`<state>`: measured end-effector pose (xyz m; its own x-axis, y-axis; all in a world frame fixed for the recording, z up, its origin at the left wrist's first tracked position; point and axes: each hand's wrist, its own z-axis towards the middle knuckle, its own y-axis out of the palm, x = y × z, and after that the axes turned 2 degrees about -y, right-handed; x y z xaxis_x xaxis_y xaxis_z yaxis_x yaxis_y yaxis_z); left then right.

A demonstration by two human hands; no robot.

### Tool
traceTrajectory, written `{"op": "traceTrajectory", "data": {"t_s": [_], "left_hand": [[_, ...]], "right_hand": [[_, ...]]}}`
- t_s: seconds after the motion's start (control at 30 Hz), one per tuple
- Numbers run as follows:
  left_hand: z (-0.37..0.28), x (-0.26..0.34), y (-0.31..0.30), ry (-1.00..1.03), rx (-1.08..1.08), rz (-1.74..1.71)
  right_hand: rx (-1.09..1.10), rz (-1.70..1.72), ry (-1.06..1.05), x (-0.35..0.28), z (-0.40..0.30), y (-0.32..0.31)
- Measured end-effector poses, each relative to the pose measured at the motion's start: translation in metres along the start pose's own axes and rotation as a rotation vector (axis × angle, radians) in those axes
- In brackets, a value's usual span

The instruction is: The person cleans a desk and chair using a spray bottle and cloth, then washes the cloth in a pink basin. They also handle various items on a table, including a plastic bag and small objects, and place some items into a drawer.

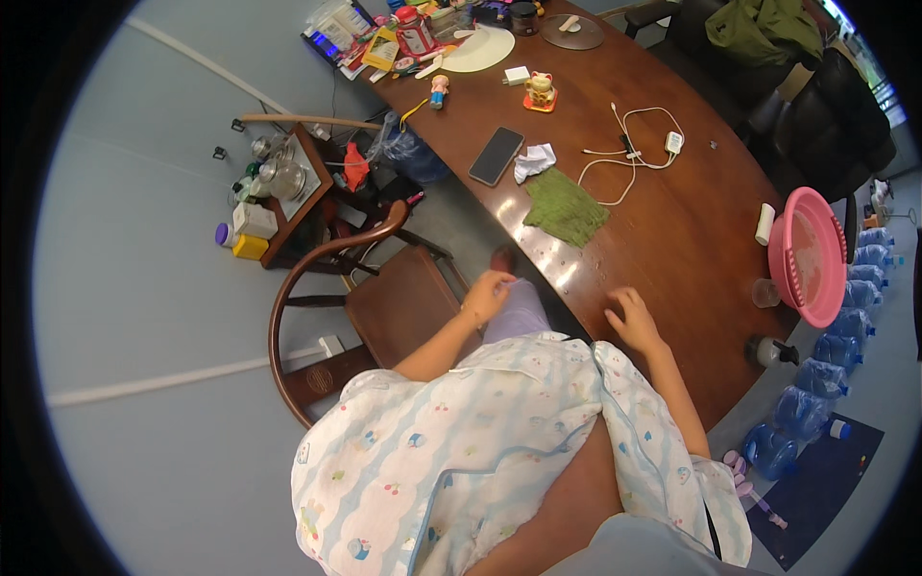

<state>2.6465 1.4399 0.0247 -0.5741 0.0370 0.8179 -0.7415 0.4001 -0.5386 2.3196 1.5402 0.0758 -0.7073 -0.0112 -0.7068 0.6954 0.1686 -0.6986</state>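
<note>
My left hand (pixel 488 297) hangs loosely curled over the lilac trouser leg (pixel 518 313), beside the table edge; nothing shows in it. Over the near end of the wooden table (pixel 670 237), my right hand (pixel 635 318) is held with thumb and fingers apart, holding nothing. A crumpled green cloth (pixel 567 207) lies ahead of both hands, with water drops on the wood near it. White crumpled tissue (pixel 534 163) touches its far side, and a dark smartphone (pixel 496 156) rests beside the tissue. White charging cables (pixel 634 162) are looped to the right.
A pink basin (pixel 807 259), a clear cup (pixel 766 293) and a kettle (pixel 771 353) stand along the right edge. A wooden armchair (pixel 407 302) is at my left. Farther off are a lucky-cat figurine (pixel 540 92) and a glass lid (pixel 571 32). Water bottles (pixel 803 410) line the floor.
</note>
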Motion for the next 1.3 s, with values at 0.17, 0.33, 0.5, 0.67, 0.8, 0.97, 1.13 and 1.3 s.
{"op": "traceTrajectory", "data": {"t_s": [0.17,0.33,0.5,0.67,0.8,0.97,1.13,1.3], "left_hand": [[0.121,-0.030,-0.071,-0.003,0.029,-0.052],[0.249,-0.051,-0.158,0.151,-0.051,0.211],[0.346,-0.065,-0.214,0.168,-0.088,0.417],[0.411,-0.072,-0.226,0.050,-0.129,0.555],[0.423,-0.072,-0.226,-0.007,-0.190,0.518],[0.398,-0.068,-0.234,0.148,-0.137,0.451],[0.391,-0.064,-0.266,0.170,0.064,0.397],[0.464,-0.055,-0.326,0.117,0.468,0.300]], "right_hand": [[0.140,-0.103,-0.035,-0.032,0.183,0.035],[0.194,-0.457,0.119,-0.054,0.339,0.079],[0.173,-0.393,0.261,-0.065,0.378,0.087],[0.373,-0.372,0.294,-0.088,0.302,0.058],[0.476,-0.668,0.554,-0.119,0.152,0.004],[0.673,-1.495,1.393,-0.130,-0.067,-0.066],[1.034,-1.371,1.360,-0.095,-0.129,-0.062],[0.999,-0.944,0.770,-0.078,0.023,-0.006]]}}
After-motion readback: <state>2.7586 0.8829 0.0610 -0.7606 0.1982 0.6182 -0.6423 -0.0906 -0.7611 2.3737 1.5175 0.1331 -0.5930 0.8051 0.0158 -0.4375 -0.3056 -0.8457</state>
